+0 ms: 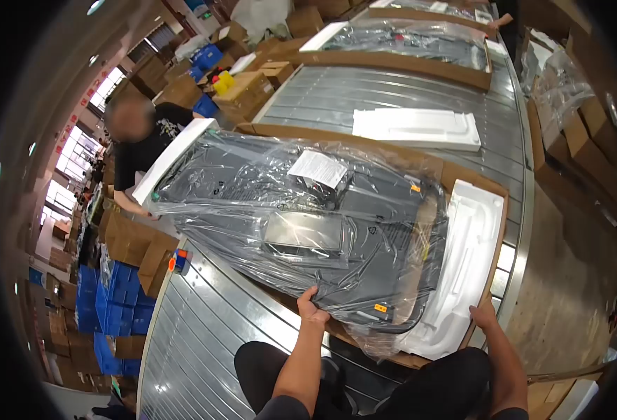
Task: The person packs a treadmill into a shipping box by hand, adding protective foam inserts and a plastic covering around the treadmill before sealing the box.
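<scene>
A large flat black machine [392, 266], wrapped in clear plastic, lies in a shallow cardboard carton [371, 142] in front of me. A sheet of printed paper [318, 169] rests on the wrap. My left hand [312, 306] is closed on the near edge of the wrapped machine, with the fingertips partly hidden. White molded foam [471, 234] fills the right end of the carton, and another white foam piece [175, 161] caps the left end. At the carton's right edge, by the foam, my right hand [483, 313] is closed around the rim.
The carton lies across a metal slatted conveyor [210, 329]. Beyond it are a loose white foam block [417, 129] and another packed carton [406, 61]. A co-worker [151, 133] stands at the left end, one hand near the carton. Blue bins [119, 294] and boxes line the left side.
</scene>
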The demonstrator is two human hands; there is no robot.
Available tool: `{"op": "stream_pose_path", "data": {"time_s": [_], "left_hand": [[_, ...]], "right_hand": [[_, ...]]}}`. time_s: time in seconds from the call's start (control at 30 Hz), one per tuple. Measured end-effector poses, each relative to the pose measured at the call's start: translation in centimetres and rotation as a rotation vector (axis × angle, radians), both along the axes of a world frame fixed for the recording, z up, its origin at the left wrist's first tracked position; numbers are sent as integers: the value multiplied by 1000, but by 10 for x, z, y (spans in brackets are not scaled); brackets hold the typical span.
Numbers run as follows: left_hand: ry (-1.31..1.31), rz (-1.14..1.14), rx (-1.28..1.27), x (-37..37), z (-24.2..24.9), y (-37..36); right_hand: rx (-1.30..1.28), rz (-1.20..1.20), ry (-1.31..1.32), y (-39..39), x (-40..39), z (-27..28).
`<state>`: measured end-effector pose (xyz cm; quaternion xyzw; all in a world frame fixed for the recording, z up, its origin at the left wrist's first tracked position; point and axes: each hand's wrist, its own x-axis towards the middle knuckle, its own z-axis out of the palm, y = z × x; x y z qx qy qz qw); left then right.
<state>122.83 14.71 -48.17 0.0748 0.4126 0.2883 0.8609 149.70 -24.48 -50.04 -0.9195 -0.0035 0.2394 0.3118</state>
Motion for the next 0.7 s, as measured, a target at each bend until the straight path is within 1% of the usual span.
{"op": "stream_pose_path", "data": {"time_s": [0.03,0.07,0.1,0.13,0.17,0.2,0.23,0.3,0.33,0.37,0.4,0.43,0.47,0.5,0.53,0.57,0.6,0.63,0.67,0.7], "left_hand": [[20,20,17,-1,13,-1],[47,43,32,2,17,5],[77,70,46,2,26,6],[66,58,55,0,39,4],[80,52,44,-1,52,2],[89,47,33,-1,67,-1],[97,43,22,-2,85,-3],[96,44,10,-5,122,-10],[109,52,9,-5,141,-15],[124,64,7,-6,155,-17],[147,56,-48,-6,158,-20],[48,4,-49,-11,151,-24],[15,-24,-102,-12,145,-33],[-28,-51,-155,-9,142,-42],[-90,-55,-152,-6,138,-55],[-154,-45,-145,-3,136,-68],[-170,-68,-235,3,150,-79],[-86,-47,-213,11,150,-93],[-142,-74,-257,12,149,-103],[-204,-117,-297,14,146,-110]], "right_hand": [[-6,77,34,3,6,13],[179,292,-223,-1,27,-2],[334,358,-83,17,38,39],[399,213,68,43,37,51],[456,64,221,63,35,50],[470,104,268,77,38,26],[670,-10,413,95,23,35],[1075,-283,738,138,2,22],[1096,-548,743,148,-2,35],[1288,-475,595,154,-5,37],[1405,-312,649,143,9,34],[1510,-154,708,135,8,73],[1365,-468,464,139,-3,107],[1364,-467,359,117,14,77],[1403,-391,452,91,22,81],[1311,-326,462,61,41,69],[1294,-615,234,65,40,88],[1454,-433,335,62,26,122],[1624,12,621,28,44,111],[1633,129,632,15,49,118]]}}
